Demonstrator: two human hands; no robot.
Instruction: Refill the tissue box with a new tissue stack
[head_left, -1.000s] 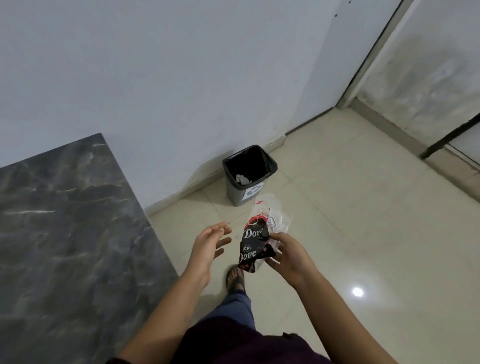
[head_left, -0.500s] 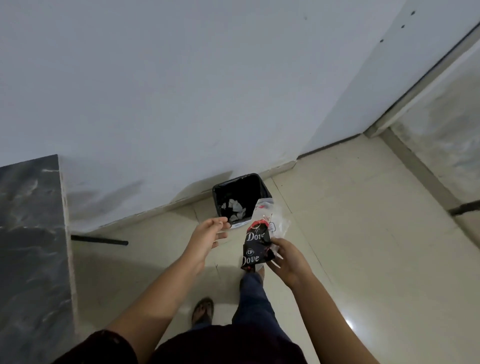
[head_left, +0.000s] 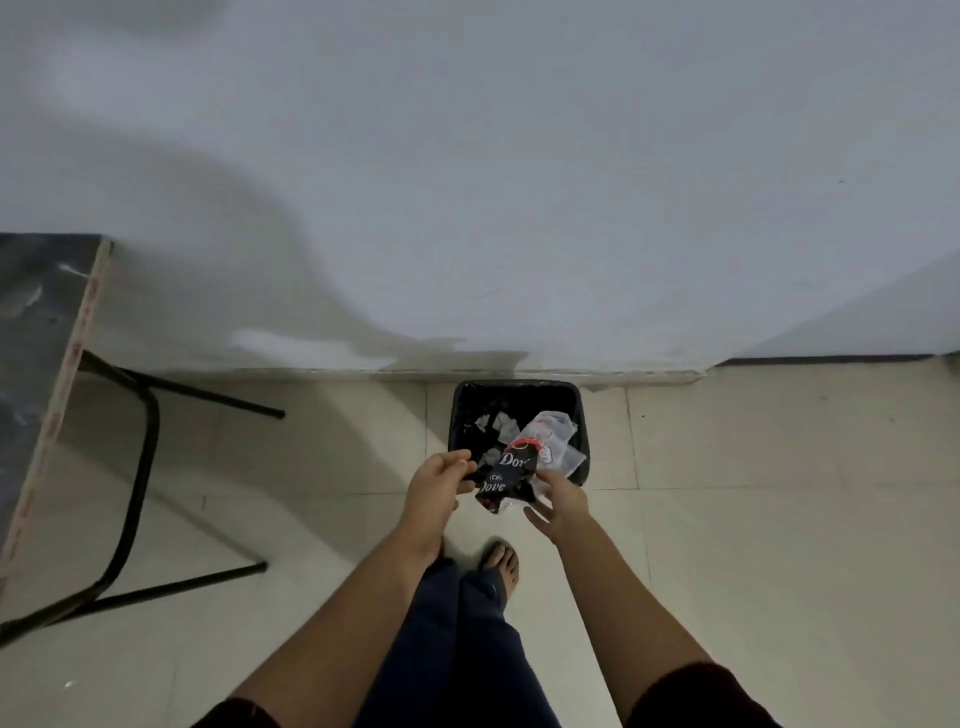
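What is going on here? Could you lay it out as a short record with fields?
held item: empty wrapper, black and clear plastic, printed "Dove"
left hand: pinching the wrapper's left edge
right hand: at the wrapper's right side, fingers loosely spread
position: wrapper held over the near rim of the bin
bin: black-lined, against the wall, crumpled white scraps inside
table: dark marble top, far left, black metal legs
tissue box: not in view

Black bin (head_left: 583, 415) by wall, perhaps holding crumpled paper.
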